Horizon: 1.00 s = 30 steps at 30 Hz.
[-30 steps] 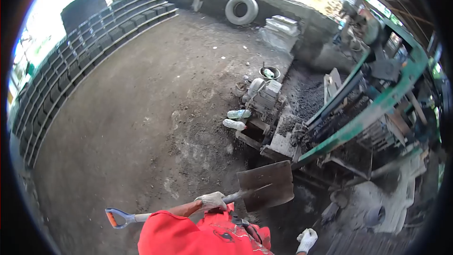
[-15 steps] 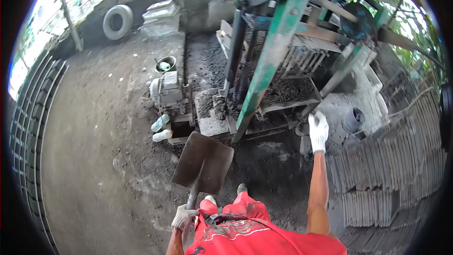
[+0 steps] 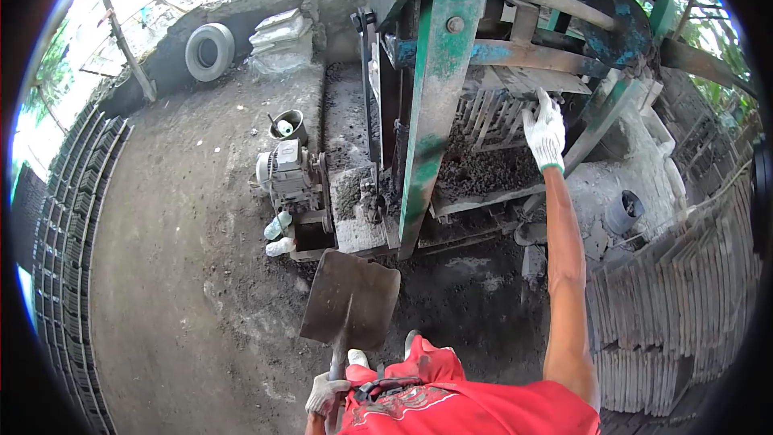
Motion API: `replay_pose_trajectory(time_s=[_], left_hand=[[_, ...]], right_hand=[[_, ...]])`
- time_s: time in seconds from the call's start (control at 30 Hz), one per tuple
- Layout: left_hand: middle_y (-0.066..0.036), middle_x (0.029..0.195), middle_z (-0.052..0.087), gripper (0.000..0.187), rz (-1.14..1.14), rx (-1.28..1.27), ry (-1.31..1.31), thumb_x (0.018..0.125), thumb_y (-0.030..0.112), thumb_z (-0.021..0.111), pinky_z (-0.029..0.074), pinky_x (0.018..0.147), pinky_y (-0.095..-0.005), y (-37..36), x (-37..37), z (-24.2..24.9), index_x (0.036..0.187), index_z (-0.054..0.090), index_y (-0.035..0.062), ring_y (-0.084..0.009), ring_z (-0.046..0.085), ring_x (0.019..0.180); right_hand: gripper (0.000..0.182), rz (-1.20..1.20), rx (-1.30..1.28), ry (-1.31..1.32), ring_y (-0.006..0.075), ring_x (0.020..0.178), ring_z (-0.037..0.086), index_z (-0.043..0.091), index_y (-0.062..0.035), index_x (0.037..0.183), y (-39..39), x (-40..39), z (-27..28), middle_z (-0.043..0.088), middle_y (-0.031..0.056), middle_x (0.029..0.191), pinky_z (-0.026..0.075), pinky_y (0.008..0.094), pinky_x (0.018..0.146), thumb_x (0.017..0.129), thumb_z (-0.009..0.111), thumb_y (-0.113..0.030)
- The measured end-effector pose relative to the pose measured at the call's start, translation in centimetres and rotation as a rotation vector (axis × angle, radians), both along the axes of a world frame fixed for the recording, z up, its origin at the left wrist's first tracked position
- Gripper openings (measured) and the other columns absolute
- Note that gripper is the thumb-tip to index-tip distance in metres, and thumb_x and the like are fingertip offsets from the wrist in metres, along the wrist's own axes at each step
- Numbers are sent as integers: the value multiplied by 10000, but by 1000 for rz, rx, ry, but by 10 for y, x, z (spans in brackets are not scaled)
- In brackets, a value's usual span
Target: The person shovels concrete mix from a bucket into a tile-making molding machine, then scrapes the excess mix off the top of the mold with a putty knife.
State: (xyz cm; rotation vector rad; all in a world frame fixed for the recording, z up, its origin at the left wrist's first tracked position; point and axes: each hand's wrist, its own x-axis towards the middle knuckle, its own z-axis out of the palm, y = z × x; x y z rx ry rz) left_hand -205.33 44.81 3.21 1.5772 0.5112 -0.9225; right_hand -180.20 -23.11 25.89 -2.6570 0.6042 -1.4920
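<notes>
My left hand (image 3: 326,395), in a white knit glove, is closed round the shaft of a shovel (image 3: 351,300). Its broad rusty blade points away from me, low in front of my feet. My right hand (image 3: 546,130), gloved too, is stretched forward at the machine (image 3: 441,105) with its thumb and fingers apart. In this view it overlaps the edge of a slatted metal mould (image 3: 489,119) below a flat plate (image 3: 538,80). Dark crumbly mix (image 3: 483,171) lies in the machine's tray under that hand.
An electric motor (image 3: 287,171) stands left of the machine, with a bucket (image 3: 288,125) behind it and plastic bottles (image 3: 279,225) beside it. Stacked thin boards (image 3: 668,274) line the right side. A grey pail (image 3: 624,213) sits near them; a tyre (image 3: 209,52) leans on the back wall.
My right arm has reached forward and up, from low beside the machine to its mould, and the fingers have spread. The left hand keeps its hold on the shovel. My view has shifted slightly.
</notes>
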Motion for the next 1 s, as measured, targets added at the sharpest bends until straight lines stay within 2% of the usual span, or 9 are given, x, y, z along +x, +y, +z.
replay_pose_trajectory(time_s=[0.2,0.33,0.4,0.47,0.53,0.63,0.73,0.83,1.0], left_hand=[[-76,727,665,246,42,5,45,758,124,801,522,488,-323,-16,-16,11,928,703,-23,-177,623,546],[-65,743,666,290,115,-28,68,736,119,787,499,474,-323,-22,-25,28,990,709,3,-165,613,552],[-56,747,656,340,127,-39,84,705,134,765,436,455,-309,-20,-27,30,1022,717,19,-152,579,536],[-44,732,646,301,192,-127,101,733,130,760,439,458,-306,-20,-31,39,1012,711,29,-139,567,533],[-24,691,609,205,233,-67,158,738,113,771,430,450,-299,-13,-36,31,909,674,51,-126,552,527],[-20,676,593,197,296,-111,152,720,111,779,425,445,-293,-4,-38,35,858,652,52,-124,540,517],[-39,674,611,177,354,-131,117,697,89,760,411,422,-299,21,-45,3,826,647,45,-130,538,480],[-1,680,583,172,403,-190,84,726,63,776,412,471,-295,50,-53,-2,838,645,70,-110,547,542],[-18,557,510,93,458,-163,-19,702,78,694,363,373,-326,102,-58,4,742,611,66,-133,474,406]], right_hand=[[304,62,-109,65,365,1153,632,743,-113,1178,-27,28,4,707,138,1232,503,439,1018,889,674,-177],[249,-1,-152,-10,336,1121,663,748,-112,1117,22,-31,33,736,131,1142,500,444,1007,984,617,-277],[258,-38,8,-174,287,1030,705,755,-91,1126,70,-69,42,758,113,1087,536,406,957,1000,641,-285],[245,253,333,-453,197,930,708,757,-32,1113,125,-101,51,766,99,1056,560,348,884,984,701,-233],[229,131,604,-484,146,891,676,753,21,1091,166,-118,56,760,102,1039,558,302,828,963,736,-169],[226,414,794,-440,169,905,662,740,43,1097,193,-110,0,747,117,1028,540,316,840,976,709,-145],[331,508,982,-143,177,934,635,730,44,1116,249,-82,-51,722,107,1073,523,334,859,981,708,-258],[350,664,1105,-121,188,941,631,717,51,1135,321,-59,-21,714,103,1086,519,342,863,988,691,-265],[314,1003,1161,-100,178,960,614,703,54,1103,468,-24,-19,696,90,1062,503,345,900,1004,678,-243]])
